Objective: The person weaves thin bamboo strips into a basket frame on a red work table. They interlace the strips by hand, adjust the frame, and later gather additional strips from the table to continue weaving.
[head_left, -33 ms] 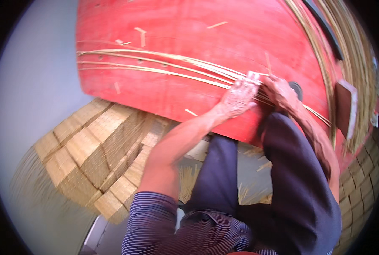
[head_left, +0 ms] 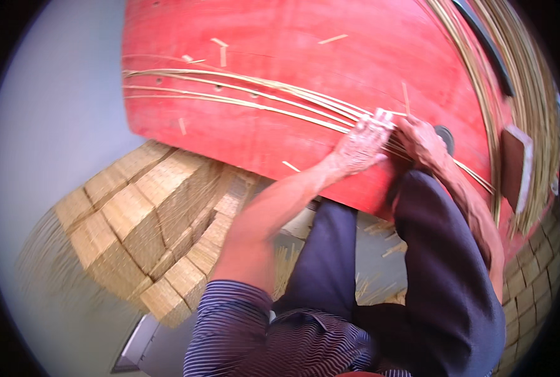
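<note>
Several long, thin, pale strips (head_left: pixel 230 100), like split bamboo or cane, run across a red board (head_left: pixel 292 63) from its left edge to both hands. My left hand (head_left: pixel 363 144) lies flat over the strips, its fingers stretched out away from me. Close to its right, my right hand (head_left: pixel 420 139) has its fingers curled and pinched at a thin pale strip by the left fingertips; its grip is partly hidden. Strip ends (head_left: pixel 475 174) come out past my right wrist.
Short strip scraps (head_left: pixel 220 51) lie on the board. A round dark object (head_left: pixel 444 138) sits beside my right hand. At the right are a brown block (head_left: pixel 516 166), a dark curved bar (head_left: pixel 488 50) and a long strip bundle (head_left: pixel 534 113). Woven bundles (head_left: pixel 142 213) are stacked at lower left.
The whole view has shifted slightly, so the board and hands appear a little further right. Both hands keep their places on the strips.
</note>
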`<state>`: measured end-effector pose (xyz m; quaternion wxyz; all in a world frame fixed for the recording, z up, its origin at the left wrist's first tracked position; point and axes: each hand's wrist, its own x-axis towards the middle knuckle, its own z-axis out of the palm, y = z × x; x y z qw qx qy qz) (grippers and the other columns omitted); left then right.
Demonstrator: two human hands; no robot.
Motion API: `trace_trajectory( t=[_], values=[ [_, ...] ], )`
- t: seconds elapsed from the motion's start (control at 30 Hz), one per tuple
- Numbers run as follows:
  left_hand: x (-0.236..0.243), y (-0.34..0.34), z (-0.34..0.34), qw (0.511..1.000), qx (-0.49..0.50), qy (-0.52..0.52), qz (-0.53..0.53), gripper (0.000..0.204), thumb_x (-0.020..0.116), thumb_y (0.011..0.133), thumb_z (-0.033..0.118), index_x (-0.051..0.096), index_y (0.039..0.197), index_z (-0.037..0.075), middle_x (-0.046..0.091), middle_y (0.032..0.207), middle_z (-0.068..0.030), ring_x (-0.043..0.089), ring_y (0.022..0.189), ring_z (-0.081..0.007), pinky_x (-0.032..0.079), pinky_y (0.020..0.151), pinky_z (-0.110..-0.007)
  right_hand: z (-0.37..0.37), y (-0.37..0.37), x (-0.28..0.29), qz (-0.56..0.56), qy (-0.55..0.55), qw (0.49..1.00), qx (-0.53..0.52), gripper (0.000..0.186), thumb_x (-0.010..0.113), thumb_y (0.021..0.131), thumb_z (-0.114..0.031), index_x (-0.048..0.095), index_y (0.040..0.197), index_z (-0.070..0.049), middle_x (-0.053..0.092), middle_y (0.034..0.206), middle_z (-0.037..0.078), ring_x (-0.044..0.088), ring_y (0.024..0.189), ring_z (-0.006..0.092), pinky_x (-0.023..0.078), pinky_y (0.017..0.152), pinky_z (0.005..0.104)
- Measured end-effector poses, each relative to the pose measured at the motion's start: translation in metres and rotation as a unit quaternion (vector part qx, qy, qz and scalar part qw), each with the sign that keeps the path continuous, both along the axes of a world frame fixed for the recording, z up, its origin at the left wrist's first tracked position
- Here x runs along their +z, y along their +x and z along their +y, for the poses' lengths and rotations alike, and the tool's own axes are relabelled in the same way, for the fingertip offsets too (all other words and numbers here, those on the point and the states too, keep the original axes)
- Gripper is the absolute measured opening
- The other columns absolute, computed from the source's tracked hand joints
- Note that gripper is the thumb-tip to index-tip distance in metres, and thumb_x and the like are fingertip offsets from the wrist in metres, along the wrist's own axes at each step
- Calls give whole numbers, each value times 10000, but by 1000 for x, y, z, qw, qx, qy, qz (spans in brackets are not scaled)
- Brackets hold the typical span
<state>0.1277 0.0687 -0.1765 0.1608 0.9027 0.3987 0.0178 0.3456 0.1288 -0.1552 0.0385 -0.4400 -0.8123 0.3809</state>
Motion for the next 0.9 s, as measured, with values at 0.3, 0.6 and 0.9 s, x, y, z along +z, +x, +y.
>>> trace_trajectory(
  t=[0.3, 0.6, 0.9],
  values=[
    [-1, -7, -5, 999, 21, 9, -33, 926, 577, 887, 601, 337, 1516, -35, 287, 1604, -225, 177, 1529, -365, 108, 1243, -511, 0, -12, -2, -24, 70, 995, -71, 67, 595, 924, -74, 555, 916, -20, 574, 841, 205, 599, 738, 430, 488, 638, 506],
    [-2, -6, -7, 999, 9, 37, -9, 877, 510, 909, 627, 380, 1509, 1, 255, 1626, -211, 151, 1533, -381, 69, 1247, -515, 65, -6, 24, 113, 66, 965, -226, 79, 701, 858, -5, 628, 887, -4, 578, 746, 106, 573, 682, 185, 466, 621, 344],
    [-7, -1, -7, 997, 8, 70, 41, 963, 488, 883, 667, 296, 1538, -13, 231, 1628, -211, 138, 1534, -391, 52, 1252, -519, 181, -12, 141, 14, 157, 954, -255, 175, 672, 932, -176, 669, 947, -1, 647, 747, 92, 616, 655, 151, 494, 607, 336]
  ],
)
